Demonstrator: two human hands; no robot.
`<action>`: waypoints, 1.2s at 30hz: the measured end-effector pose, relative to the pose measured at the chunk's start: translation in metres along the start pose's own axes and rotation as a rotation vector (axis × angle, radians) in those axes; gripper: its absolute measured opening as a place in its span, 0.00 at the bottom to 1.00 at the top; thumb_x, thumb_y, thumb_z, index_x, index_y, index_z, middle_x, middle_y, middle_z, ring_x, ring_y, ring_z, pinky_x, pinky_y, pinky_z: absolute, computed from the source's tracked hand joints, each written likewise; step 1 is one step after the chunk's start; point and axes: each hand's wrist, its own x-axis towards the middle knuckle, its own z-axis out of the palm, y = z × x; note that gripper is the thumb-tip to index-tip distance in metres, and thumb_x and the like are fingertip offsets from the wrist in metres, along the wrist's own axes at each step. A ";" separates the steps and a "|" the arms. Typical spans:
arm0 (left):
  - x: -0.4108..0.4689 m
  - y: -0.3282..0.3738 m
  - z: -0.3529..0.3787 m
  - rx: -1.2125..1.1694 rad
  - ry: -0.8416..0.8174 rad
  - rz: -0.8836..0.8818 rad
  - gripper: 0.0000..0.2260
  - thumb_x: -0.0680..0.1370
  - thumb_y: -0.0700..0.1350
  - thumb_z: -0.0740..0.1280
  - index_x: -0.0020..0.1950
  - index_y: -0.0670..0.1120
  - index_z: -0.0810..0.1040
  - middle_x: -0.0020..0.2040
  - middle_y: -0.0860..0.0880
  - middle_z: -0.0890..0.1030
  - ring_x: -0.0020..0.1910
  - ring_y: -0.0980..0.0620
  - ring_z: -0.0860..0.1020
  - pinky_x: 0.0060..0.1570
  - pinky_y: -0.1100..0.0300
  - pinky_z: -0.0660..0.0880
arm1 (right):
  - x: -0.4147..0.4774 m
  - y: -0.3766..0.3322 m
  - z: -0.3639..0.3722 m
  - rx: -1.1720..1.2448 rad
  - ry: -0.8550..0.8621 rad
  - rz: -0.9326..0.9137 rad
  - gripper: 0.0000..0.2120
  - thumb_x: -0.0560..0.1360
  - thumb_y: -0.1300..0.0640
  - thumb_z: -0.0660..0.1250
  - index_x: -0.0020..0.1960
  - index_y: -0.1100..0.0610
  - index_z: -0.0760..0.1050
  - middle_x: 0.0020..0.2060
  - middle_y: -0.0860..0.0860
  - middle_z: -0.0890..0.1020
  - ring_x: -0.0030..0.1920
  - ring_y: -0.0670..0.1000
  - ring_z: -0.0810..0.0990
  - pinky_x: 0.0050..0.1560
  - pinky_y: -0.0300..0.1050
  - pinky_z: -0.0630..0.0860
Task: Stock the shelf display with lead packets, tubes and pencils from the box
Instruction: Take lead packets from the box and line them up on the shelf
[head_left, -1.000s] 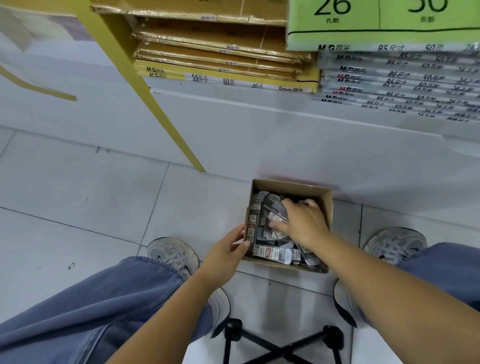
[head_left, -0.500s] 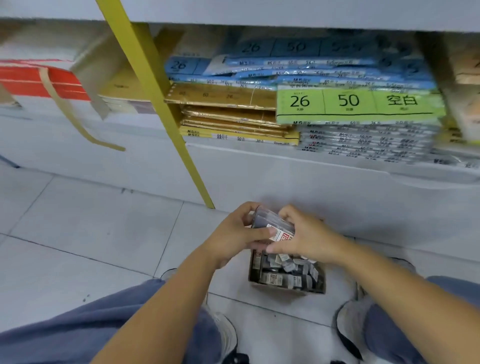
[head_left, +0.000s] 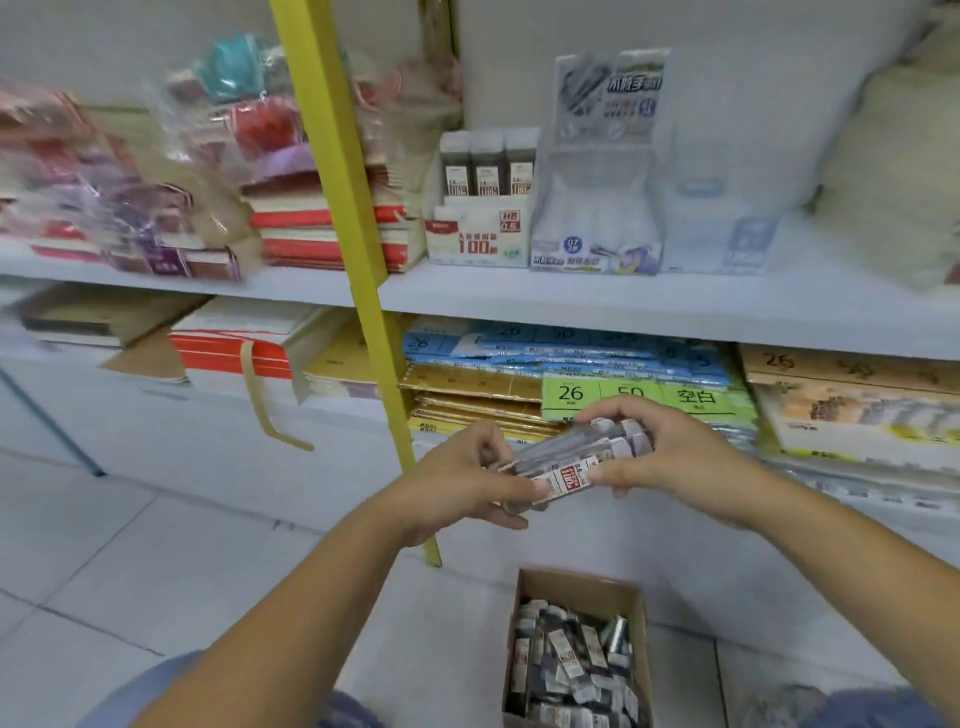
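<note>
Both hands have a bundle of lead tubes (head_left: 571, 449) between them. Left hand (head_left: 462, 486) is curled round the lower-left end and right hand (head_left: 672, 460) pinches the upper-right end. The bundle lies roughly sideways, tilted up to the right. Cardboard box (head_left: 571, 579) sits on the floor below, well apart, and the lead display (head_left: 480, 234) is up on the shelf.

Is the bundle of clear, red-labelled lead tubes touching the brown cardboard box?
Apart. Head view: left hand and right hand hold the bundle, with a plain gap between it and the box.

Brown box (head_left: 576, 582), yellow post (head_left: 337, 208)
</note>
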 end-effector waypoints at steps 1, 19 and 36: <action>0.000 0.013 -0.004 0.077 -0.045 -0.012 0.19 0.71 0.41 0.78 0.50 0.44 0.68 0.53 0.43 0.84 0.48 0.44 0.86 0.46 0.51 0.84 | 0.003 -0.011 -0.004 -0.035 -0.007 -0.026 0.23 0.66 0.62 0.78 0.54 0.42 0.79 0.47 0.44 0.83 0.42 0.44 0.83 0.39 0.39 0.79; 0.023 0.061 -0.030 -0.148 0.117 0.210 0.25 0.72 0.66 0.66 0.60 0.50 0.76 0.44 0.50 0.85 0.39 0.53 0.82 0.34 0.60 0.76 | 0.080 -0.074 0.007 0.211 0.266 -0.312 0.22 0.71 0.63 0.74 0.60 0.45 0.76 0.52 0.46 0.84 0.53 0.46 0.83 0.55 0.44 0.79; 0.040 0.081 -0.078 -0.329 0.381 0.460 0.09 0.79 0.51 0.68 0.58 0.54 0.77 0.48 0.49 0.86 0.41 0.51 0.85 0.35 0.62 0.79 | 0.139 -0.170 -0.048 0.207 0.657 -0.503 0.12 0.75 0.68 0.67 0.47 0.51 0.72 0.43 0.52 0.85 0.42 0.50 0.84 0.39 0.42 0.82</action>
